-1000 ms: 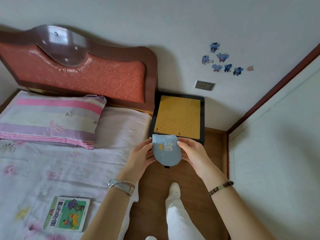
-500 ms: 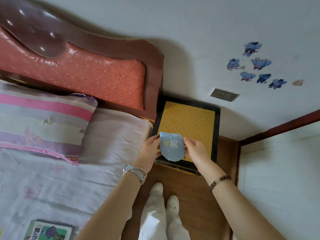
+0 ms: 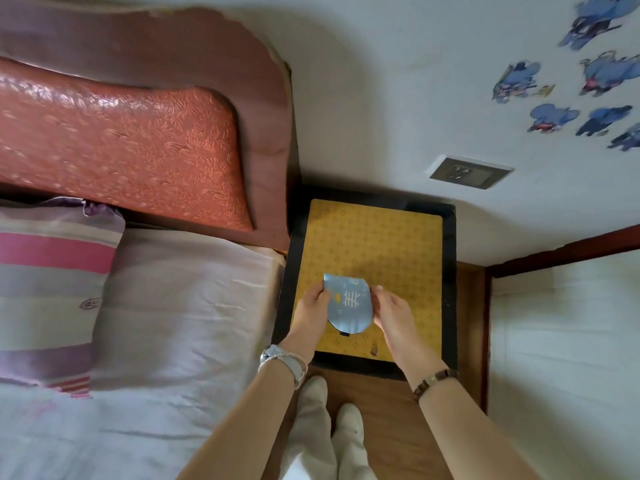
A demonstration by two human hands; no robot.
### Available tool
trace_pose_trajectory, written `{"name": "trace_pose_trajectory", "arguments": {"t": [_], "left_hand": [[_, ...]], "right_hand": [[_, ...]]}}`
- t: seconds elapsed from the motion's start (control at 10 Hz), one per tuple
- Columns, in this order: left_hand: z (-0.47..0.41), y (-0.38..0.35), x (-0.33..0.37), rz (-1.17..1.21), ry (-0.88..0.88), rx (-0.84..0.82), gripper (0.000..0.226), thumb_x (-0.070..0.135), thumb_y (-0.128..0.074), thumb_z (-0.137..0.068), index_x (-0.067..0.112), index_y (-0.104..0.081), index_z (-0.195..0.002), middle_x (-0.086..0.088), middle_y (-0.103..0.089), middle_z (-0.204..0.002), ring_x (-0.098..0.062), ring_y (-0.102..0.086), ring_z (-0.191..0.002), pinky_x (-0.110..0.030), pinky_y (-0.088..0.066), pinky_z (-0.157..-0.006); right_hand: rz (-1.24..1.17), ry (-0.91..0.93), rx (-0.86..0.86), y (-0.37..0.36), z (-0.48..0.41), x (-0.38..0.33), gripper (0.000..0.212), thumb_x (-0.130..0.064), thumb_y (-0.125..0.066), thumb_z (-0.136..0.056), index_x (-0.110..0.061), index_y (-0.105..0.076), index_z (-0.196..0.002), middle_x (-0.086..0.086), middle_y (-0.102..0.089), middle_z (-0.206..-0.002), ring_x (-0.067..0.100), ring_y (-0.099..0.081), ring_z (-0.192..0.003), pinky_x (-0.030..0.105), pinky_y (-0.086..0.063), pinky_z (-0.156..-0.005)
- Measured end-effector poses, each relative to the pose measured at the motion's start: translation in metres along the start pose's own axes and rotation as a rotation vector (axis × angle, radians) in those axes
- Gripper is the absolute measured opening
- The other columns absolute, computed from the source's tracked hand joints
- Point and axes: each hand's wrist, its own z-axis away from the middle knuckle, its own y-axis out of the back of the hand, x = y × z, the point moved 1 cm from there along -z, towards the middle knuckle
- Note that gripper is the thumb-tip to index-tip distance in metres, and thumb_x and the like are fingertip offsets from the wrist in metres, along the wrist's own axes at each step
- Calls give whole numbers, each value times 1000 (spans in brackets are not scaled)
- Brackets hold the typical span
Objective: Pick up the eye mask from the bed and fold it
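- You hold the eye mask [image 3: 349, 304] with both hands, a little below the middle of the frame.
- The eye mask is blue and folded in half, with white lines and a small yellow spot on it.
- Your left hand [image 3: 311, 311] pinches the left edge of the eye mask, fingers closed on it.
- Your right hand [image 3: 389, 311] pinches the right edge, fingers closed on it too.
- The eye mask is up in your hands, in front of the small table [image 3: 450, 271] with the yellow top.
- The bed [image 3: 180, 306] fills the left side of the frame, with a striped pillow [image 3: 52, 289] at the far left.
- The red headboard [image 3: 138, 140] is in the upper left.
- Blue stickers [image 3: 554, 117] are on the wall in the upper right.
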Motion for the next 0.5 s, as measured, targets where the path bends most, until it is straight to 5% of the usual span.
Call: {"name": "trace_pose_trajectory", "arguments": {"t": [0.1, 0.2, 0.3, 0.4, 0.5], "left_hand": [[-6, -12, -1, -26, 4, -28, 27, 19, -37, -102, 19, -57, -120, -5, -61, -100, -19, -56, -94, -34, -46, -83], [-7, -19, -2, -35, 24, -24, 25, 25, -32, -102, 30, -56, -105, -8, -59, -101, -19, -54, -90, -33, -43, -78], [-7, -21, -2, 8, 32, 30, 23, 30, -33, -103, 30, -55, -109, 6, -57, -93, -7, -54, -81, -23, -41, -68], [-1, -18, 3, -17, 53, 56, 37, 34, -33, -104, 26, -48, -136, 10, -59, -112, -5, -56, -98, -22, -42, -76], [3, -11, 5, -18, 62, 88, 43, 35, -33, -104, 25, -45, -143, -1, -51, -143, -19, -48, -129, -30, -37, -101]], "right_hand": [[-32, -10, 31, 7, -13, 9, 40, -27, -41, -104, 1, -68, -103, 27, -67, -119, 39, -62, -115, 53, -45, -106], [-60, -23, 47, 10, -18, 12, 42, -27, -43, -103, 8, -62, -114, 29, -64, -122, 42, -58, -119, 53, -43, -106], [-85, -33, 41, 10, -17, 11, 38, -29, -44, -102, 2, -67, -102, 26, -65, -122, 37, -60, -119, 50, -44, -107], [-69, -29, 14, 12, -10, 8, 30, -32, -43, -102, -21, -67, -89, 15, -68, -122, 26, -64, -112, 41, -47, -100], [-83, -27, -15, 14, -4, 3, 29, -35, -39, -103, -23, -66, -101, 11, -66, -124, 18, -62, -102, 32, -48, -85]]}}
